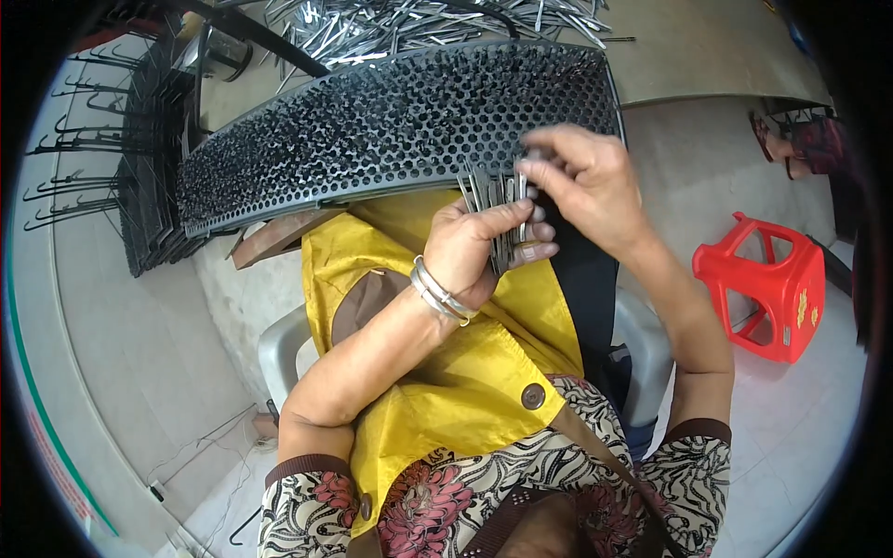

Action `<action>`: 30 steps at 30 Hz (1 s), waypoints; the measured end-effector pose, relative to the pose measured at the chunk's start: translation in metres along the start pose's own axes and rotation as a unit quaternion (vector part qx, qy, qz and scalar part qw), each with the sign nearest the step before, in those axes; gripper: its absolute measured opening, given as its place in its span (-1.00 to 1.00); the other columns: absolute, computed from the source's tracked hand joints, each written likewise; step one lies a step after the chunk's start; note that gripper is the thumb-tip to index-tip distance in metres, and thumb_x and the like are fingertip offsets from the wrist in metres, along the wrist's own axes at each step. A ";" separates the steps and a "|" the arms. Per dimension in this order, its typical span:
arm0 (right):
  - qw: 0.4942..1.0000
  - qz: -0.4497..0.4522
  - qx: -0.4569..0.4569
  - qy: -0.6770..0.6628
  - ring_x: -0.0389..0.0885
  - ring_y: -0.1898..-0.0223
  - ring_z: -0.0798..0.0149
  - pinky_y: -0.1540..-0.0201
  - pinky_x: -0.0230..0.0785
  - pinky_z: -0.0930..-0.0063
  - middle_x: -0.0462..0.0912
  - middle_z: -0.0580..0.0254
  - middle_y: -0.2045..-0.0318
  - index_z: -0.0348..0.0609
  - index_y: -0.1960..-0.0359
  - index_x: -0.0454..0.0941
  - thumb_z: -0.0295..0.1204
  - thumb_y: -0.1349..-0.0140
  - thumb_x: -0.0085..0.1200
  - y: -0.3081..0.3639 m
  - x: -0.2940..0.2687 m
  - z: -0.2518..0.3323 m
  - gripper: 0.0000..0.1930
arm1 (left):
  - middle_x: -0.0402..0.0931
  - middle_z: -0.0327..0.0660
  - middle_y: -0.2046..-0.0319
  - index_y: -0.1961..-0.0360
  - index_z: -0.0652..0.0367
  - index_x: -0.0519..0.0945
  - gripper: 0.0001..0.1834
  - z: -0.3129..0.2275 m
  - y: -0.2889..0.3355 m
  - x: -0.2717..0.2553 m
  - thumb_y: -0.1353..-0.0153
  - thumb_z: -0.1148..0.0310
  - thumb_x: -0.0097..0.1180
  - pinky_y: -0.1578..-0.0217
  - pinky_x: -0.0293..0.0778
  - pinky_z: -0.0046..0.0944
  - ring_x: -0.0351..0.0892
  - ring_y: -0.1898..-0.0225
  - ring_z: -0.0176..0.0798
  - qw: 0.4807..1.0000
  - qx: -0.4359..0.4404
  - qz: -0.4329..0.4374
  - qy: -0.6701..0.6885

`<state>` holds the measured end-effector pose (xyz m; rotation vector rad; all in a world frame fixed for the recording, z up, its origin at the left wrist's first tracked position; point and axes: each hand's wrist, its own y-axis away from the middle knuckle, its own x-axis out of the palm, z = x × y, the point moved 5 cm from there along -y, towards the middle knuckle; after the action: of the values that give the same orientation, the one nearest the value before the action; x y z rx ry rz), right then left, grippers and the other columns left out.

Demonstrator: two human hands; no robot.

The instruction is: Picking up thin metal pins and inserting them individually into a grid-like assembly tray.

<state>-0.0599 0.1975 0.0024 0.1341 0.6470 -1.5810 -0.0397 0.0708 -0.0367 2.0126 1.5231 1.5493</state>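
My left hand [465, 237], with silver bangles at the wrist, is closed round a bundle of thin grey metal strips [493, 200]. The strips stand roughly side by side, their upper ends poking above my thumb. Just right of the bundle, my right hand [591, 177] is pinched at the upper end of one strip; its fingertips partly hide what they grip. Both hands are at the near edge of a long, dark perforated panel [400, 130]. Open holes show on its right part and near edge, while small dark pieces crowd the left and far parts.
A heap of loose metal strips [372, 28] lies on the table [670, 56] beyond the panel. Stacked dark panels with hooks [149, 158] stand at left. A red stool [767, 288] is on the floor at right, near another person's feet [781, 149]. A yellow apron [446, 372] covers my lap.
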 end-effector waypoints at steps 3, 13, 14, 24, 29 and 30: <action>0.983 0.030 0.131 -0.129 0.40 0.65 0.58 0.61 0.25 0.71 0.50 0.37 0.64 -0.33 0.40 0.50 -0.58 0.03 0.11 0.010 0.000 -0.005 -0.87 | 0.48 -0.10 0.46 0.33 0.32 0.44 -0.88 -0.001 0.002 0.009 -0.07 0.53 -0.01 0.43 0.56 -0.17 0.54 0.48 -0.17 0.999 -0.001 0.031 -0.028; 0.961 -0.192 0.130 -0.151 0.36 0.64 0.62 0.62 0.19 0.79 0.48 0.38 0.65 -0.31 0.44 0.50 -0.58 0.00 0.11 0.011 -0.046 -0.024 -0.91 | 0.47 -0.02 0.39 0.25 0.38 0.39 -0.81 0.007 -0.010 -0.004 -0.11 0.50 -0.06 0.33 0.54 -0.13 0.53 0.40 -0.10 1.000 -0.023 -0.008 0.011; 0.961 -0.228 0.102 -0.121 0.35 0.64 0.62 0.62 0.18 0.79 0.48 0.39 0.64 -0.31 0.43 0.50 -0.58 -0.01 0.11 0.007 -0.053 -0.025 -0.92 | 0.46 -0.01 0.39 0.25 0.39 0.39 -0.81 0.007 -0.010 -0.005 -0.11 0.51 -0.07 0.31 0.54 -0.12 0.53 0.39 -0.09 0.999 -0.019 -0.008 0.036; 0.930 -0.297 -0.127 0.173 0.45 0.55 0.42 0.49 0.33 0.64 0.52 0.22 0.54 -0.34 0.51 0.50 -0.61 0.07 0.13 -0.028 -0.054 -0.024 -0.92 | 0.46 -0.02 0.38 0.26 0.38 0.38 -0.83 0.004 -0.004 -0.005 -0.10 0.54 -0.09 0.30 0.54 -0.11 0.53 0.37 -0.08 1.000 -0.001 -0.028 -0.004; 0.913 -0.117 -0.193 0.341 0.44 0.46 0.13 0.40 0.35 0.34 0.44 0.12 0.55 -0.26 0.57 0.42 -0.64 0.22 -0.05 -0.032 -0.028 -0.029 -0.90 | 0.45 -0.06 0.40 0.24 0.35 0.38 -0.82 0.005 -0.003 -0.003 -0.10 0.52 -0.07 0.36 0.53 -0.13 0.51 0.39 -0.12 0.999 -0.015 -0.016 -0.042; 0.909 -0.116 -0.199 0.349 0.38 0.49 0.13 0.43 0.31 0.32 0.36 0.12 0.59 -0.23 0.61 0.37 -0.61 0.21 -0.08 -0.031 -0.023 -0.032 -0.94 | 0.44 -0.07 0.41 0.24 0.33 0.38 -0.81 0.006 -0.004 -0.005 -0.09 0.51 -0.06 0.37 0.52 -0.12 0.50 0.41 -0.12 0.998 -0.017 -0.008 -0.057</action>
<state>-0.0954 0.2323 -0.0036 0.3334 1.5821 -1.5800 -0.0366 0.0716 -0.0449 2.0278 1.4557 1.4200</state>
